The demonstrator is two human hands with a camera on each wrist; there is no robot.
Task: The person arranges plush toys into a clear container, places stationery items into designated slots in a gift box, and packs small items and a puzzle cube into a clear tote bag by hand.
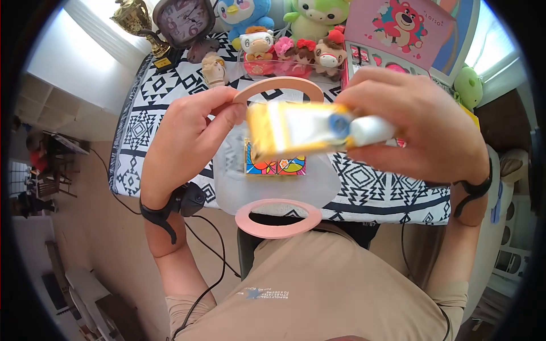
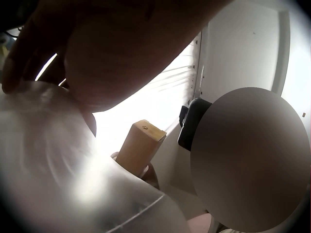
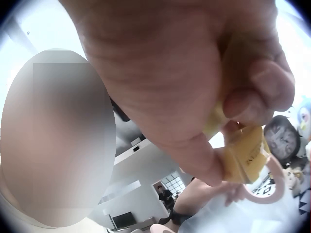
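Nearest the camera in the head view, a pink ring hangs at the edge of the table, just in front of the person's tan shirt. It is the lower handle of a clear bag; the matching upper ring is pinched between the thumb and fingers of the left hand, which holds the bag open. Above the bag's mouth the right hand grips a yellow box by its right end, fingers curled round it, with a white and blue piece at that end. The box lies level, between the two hands, its left end close to the left thumb. Through the bag a colourful small box shows on the patterned cloth. The right wrist view shows the curled fingers pressed on the yellow box. Farther back stand small plush toys, a clock, a trophy and a pink bear box
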